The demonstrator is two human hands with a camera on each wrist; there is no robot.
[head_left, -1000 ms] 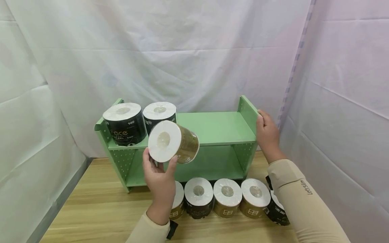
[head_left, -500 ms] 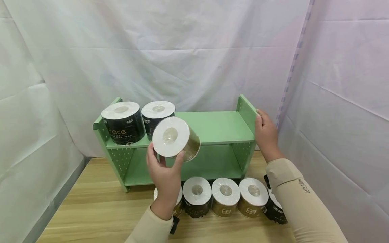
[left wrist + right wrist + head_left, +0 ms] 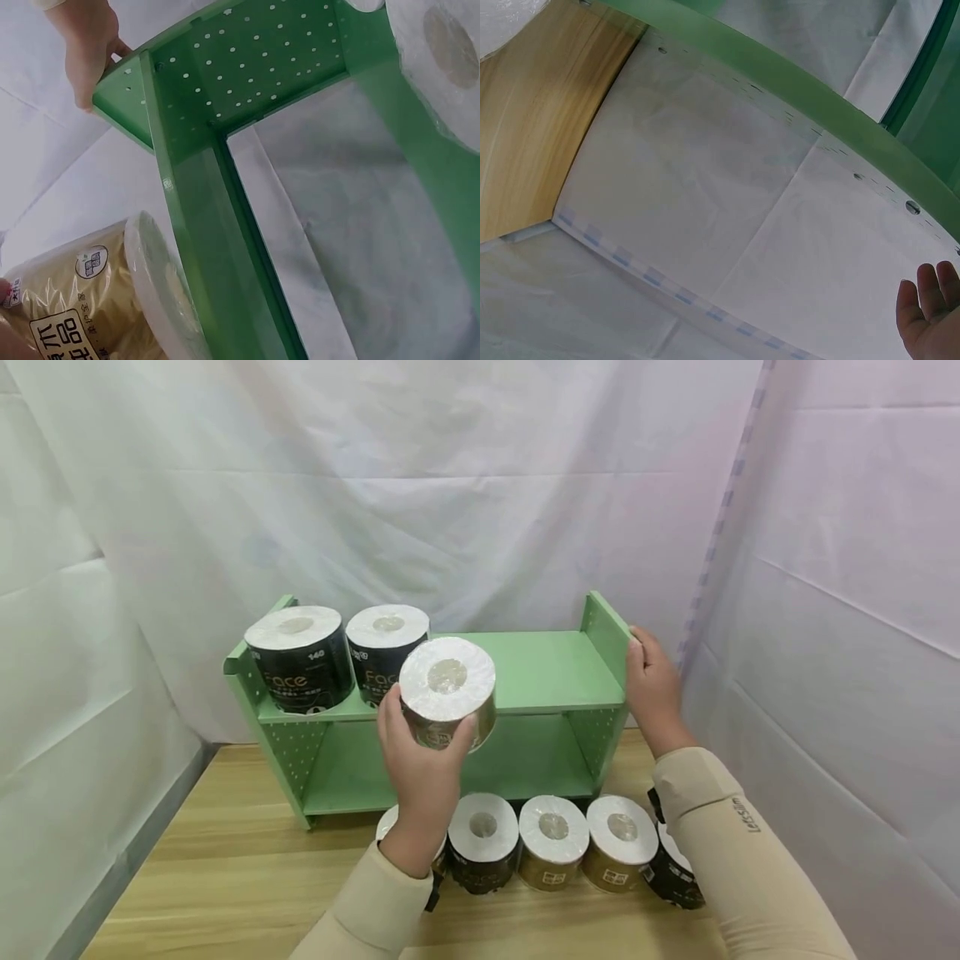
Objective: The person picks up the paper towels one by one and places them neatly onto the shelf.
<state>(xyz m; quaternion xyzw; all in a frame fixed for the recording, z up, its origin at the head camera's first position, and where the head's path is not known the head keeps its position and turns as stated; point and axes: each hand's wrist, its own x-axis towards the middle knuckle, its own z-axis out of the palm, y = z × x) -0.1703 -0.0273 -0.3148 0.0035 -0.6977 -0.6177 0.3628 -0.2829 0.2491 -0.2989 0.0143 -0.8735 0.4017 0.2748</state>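
My left hand (image 3: pixel 423 768) grips a gold-wrapped toilet paper roll (image 3: pixel 447 681) between thumb and fingers. The roll is raised in front of the upper board of a green two-tier shelf (image 3: pixel 551 668), white end up and slightly tilted towards me. Its gold label side (image 3: pixel 71 300) shows in the left wrist view. My right hand (image 3: pixel 654 689) holds the edge of the shelf's right side panel; some of its fingers (image 3: pixel 932 296) appear in the right wrist view. Two black-wrapped rolls, one far left (image 3: pixel 303 672) and one beside it (image 3: pixel 378 664), stand on the upper board.
Several rolls stand in a row on the wooden table (image 3: pixel 225 860) before the shelf, including a black roll (image 3: pixel 483 843) and a gold roll (image 3: pixel 553 843). My left forearm partly covers the leftmost; my right sleeve covers part of the rightmost. White cloth (image 3: pixel 480 485) hangs behind.
My left hand has moved the gold roll rightwards and slightly up, turning it from a sideways tilt to nearly upright. My right hand stays on the side panel.
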